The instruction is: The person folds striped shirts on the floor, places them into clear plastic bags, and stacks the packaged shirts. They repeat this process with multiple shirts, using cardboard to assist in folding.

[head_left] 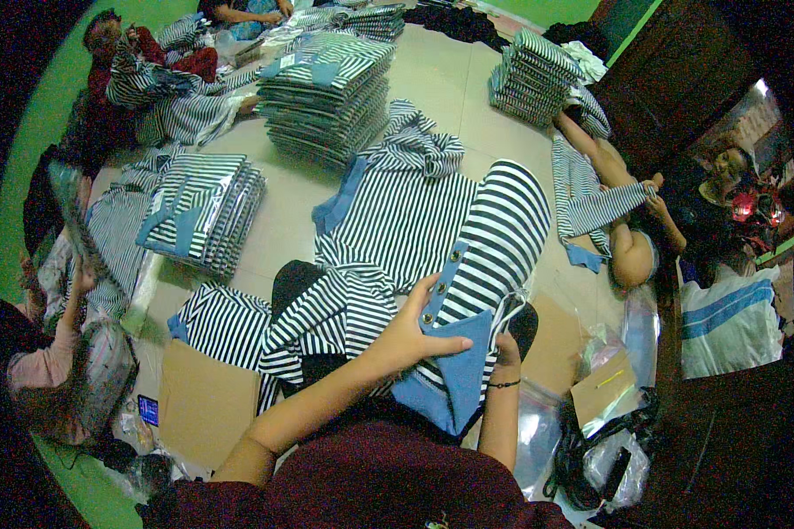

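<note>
I hold up a black-and-white striped shirt (500, 234) with a blue collar and a blue placket bearing metal buttons. My left hand (419, 328) grips it at the blue part, with the thumb lying across the front and the fingers behind the placket. My right hand (508, 351) holds the right edge of the same shirt, its fingers partly hidden behind the cloth. Beyond it, another striped shirt (406, 216) lies spread on the floor, with a blue trim at its left. Crumpled striped cloth (340, 309) rests across my lap, next to my left forearm.
Stacks of folded striped shirts stand ahead: a tall pile (326, 110), a lower pile (207, 212) and one farther right (534, 79). Cardboard sheets (205, 406) and clear plastic bags (538, 441) flank me. Other people handle striped garments on both sides. A white sack (730, 331) stands right.
</note>
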### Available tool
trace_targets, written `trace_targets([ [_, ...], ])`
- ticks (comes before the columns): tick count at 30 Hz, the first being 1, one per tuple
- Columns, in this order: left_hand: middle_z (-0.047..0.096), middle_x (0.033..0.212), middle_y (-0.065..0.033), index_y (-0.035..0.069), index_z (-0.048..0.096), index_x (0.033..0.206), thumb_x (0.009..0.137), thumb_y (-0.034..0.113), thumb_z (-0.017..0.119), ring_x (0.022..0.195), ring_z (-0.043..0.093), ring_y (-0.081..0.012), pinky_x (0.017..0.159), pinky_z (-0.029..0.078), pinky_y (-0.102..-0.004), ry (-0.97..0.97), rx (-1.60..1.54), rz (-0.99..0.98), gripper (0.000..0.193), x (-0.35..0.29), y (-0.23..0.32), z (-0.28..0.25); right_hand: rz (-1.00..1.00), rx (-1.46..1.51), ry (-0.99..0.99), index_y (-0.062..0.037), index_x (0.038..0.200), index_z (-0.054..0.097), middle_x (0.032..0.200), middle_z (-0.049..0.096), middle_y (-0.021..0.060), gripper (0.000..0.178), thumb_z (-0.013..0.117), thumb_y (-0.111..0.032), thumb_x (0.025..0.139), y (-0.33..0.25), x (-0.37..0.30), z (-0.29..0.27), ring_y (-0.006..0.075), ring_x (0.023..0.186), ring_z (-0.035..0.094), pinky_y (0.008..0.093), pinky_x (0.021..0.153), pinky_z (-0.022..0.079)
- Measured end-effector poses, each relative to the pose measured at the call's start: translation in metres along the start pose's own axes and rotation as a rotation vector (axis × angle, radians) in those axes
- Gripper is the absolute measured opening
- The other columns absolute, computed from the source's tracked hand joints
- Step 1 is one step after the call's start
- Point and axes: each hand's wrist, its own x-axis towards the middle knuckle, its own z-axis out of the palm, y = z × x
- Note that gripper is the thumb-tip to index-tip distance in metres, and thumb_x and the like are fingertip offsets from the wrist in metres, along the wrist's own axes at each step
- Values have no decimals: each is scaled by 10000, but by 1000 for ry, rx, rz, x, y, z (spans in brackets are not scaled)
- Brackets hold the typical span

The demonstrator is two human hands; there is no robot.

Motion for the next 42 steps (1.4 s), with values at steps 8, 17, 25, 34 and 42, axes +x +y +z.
trace_targets([
  [8, 434, 1125, -120, 20, 274, 1218, 567, 207, 736, 1036, 428, -198, 896, 329, -299, -82, 121, 30, 820, 17, -6, -8, 34, -110, -14, -45, 1021, 488, 904, 553, 22, 469, 605, -78, 568, -14, -8, 8, 159, 821, 523, 264, 758, 407],
  [17, 456, 1108, -115, -2, 303, 1201, 536, 185, 752, 1016, 445, -184, 887, 344, -288, -20, 6, -37, 824, 21, -12, -7, 26, -152, -150, -60, 940, 531, 808, 560, -12, 413, 646, -65, 544, -14, -1, -5, 116, 753, 527, 253, 704, 428],
  [25, 416, 1148, -149, 100, 168, 1261, 636, 173, 709, 1053, 419, -219, 909, 323, -339, -147, -180, 5, 829, 30, -8, -1, -183, 222, -42, -37, 936, 538, 844, 579, 34, 392, 620, -32, 552, -10, 0, 22, 151, 770, 555, 267, 718, 447],
  [34, 515, 628, -40, 14, 536, 807, 856, 424, 323, 548, 495, -90, 542, 438, -206, -127, -229, -528, 465, -2, -36, -55, -250, 256, -52, -37, 940, 537, 842, 580, 36, 389, 619, -28, 559, -32, 31, 4, 150, 765, 556, 269, 719, 448],
  [42, 526, 1043, -118, -5, 409, 1119, 822, 385, 439, 936, 503, -208, 849, 361, -428, -37, -915, -604, 491, -8, -75, 1, -236, 187, -32, -36, 943, 536, 841, 580, 37, 386, 617, -24, 566, -33, 10, -11, 149, 761, 557, 271, 720, 450],
])
